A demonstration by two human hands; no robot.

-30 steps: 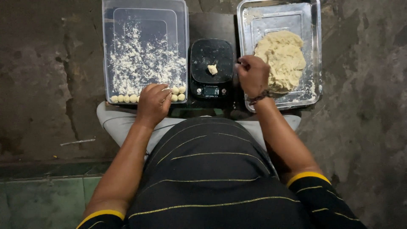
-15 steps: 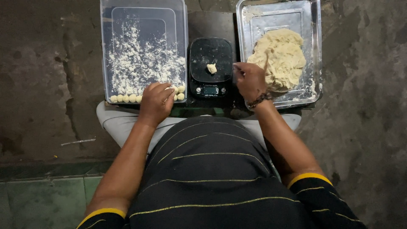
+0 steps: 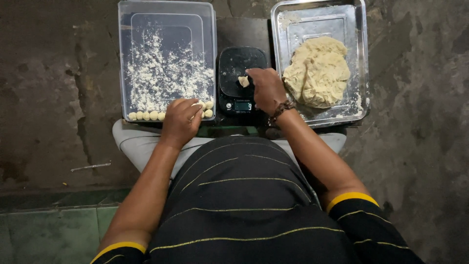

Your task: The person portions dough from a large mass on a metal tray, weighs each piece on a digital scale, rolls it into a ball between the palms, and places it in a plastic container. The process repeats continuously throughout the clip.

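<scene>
A dark, stained concrete floor (image 3: pixel 49 98) fills the surroundings, with green tiles (image 3: pixel 44 234) at the lower left; a thin pale stick (image 3: pixel 91 167) lies on the floor to the left of the person's knee.

On the left stands a clear plastic tray (image 3: pixel 122 58), dusted inside with white flour (image 3: pixel 166 73); along its near edge runs a row of small dough balls (image 3: pixel 146 115), touching one another. On the right stands a metal tray (image 3: pixel 364 58), holding a large pale dough mass (image 3: pixel 317 71) near its middle; traces of flour lie around the mass.

Between the two trays sits a small black digital scale (image 3: pixel 234 61), its lit display at the near edge; a small dough piece (image 3: pixel 243 81) rests on the platform.

The left hand (image 3: pixel 181 122) lies over the near edge of the plastic tray, at the right end of the ball row; its grip is curled, fingers bent down onto the balls there, though whether it holds one cannot be told. The right hand (image 3: pixel 267 90), with a beaded bracelet (image 3: pixel 281 110) on the wrist, reaches over the scale; its fingertips (image 3: pixel 251 73) are just beside the dough piece, touching or nearly so; its grip looks loosely closed, and I cannot tell whether it pinches the piece.
</scene>
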